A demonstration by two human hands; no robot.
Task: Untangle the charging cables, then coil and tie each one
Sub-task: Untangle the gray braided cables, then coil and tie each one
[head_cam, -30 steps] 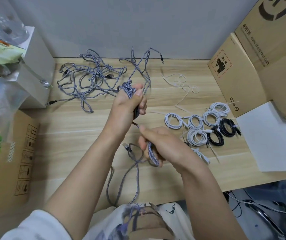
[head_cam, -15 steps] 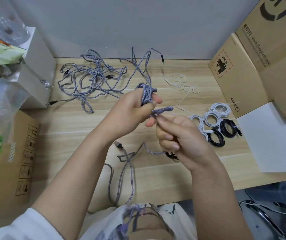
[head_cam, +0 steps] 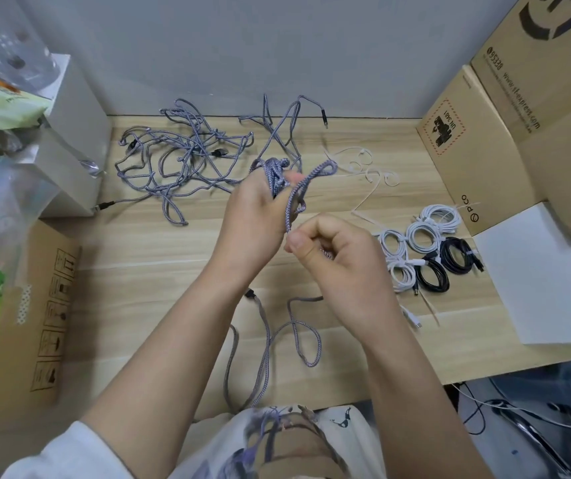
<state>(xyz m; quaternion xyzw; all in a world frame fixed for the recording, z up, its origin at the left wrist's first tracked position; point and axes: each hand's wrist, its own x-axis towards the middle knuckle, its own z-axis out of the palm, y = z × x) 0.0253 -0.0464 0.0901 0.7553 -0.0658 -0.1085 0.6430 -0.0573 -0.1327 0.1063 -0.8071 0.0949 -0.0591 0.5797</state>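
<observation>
Your left hand (head_cam: 256, 216) gripped the half-wound coil (head_cam: 275, 174) above the desk (head_cam: 159, 264); your right hand (head_cam: 335, 257) pinched the cable (head_cam: 291, 209) just below. The loose tail (head_cam: 297, 337) could have snagged, dragging loops off your fingers.

We see a pale wooden bench (head_cam: 159, 271). On it lie a tangle of grey braided cables (head_cam: 187, 157) at the back, loose white ties (head_cam: 373, 174), coiled white cables (head_cam: 415, 236) and coiled black cables (head_cam: 446, 264) at the right, beside a white sheet (head_cam: 546, 281) and cardboard boxes (head_cam: 477, 150).
</observation>
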